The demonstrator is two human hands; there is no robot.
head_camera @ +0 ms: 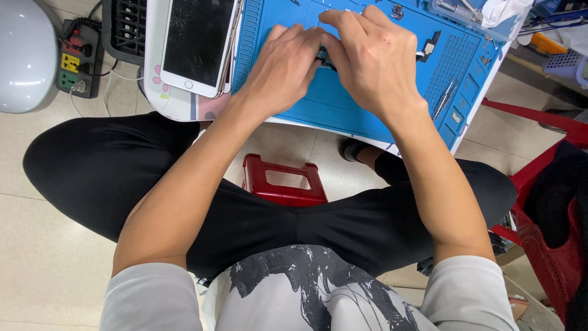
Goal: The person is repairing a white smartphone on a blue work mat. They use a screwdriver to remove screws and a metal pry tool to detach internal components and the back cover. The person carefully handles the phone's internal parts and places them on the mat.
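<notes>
My left hand (pixel 285 70) and my right hand (pixel 373 58) meet over a blue repair mat (pixel 343 113) on a low white table. Between their fingertips they pinch a small dark phone part (pixel 324 58), mostly hidden by the fingers. A white smartphone (pixel 199 43) with a cracked dark screen lies on the table left of the mat, just beyond my left hand. A small black component (pixel 429 48) rests on the mat to the right of my right hand.
Metal tweezers (pixel 444 98) lie along the mat's right side, with small parts in its tray cells. A power strip (pixel 78 58) and a white round object (pixel 21 55) sit on the floor at left. A red stool (pixel 282 181) is under me; red plastic furniture (pixel 545 184) stands at right.
</notes>
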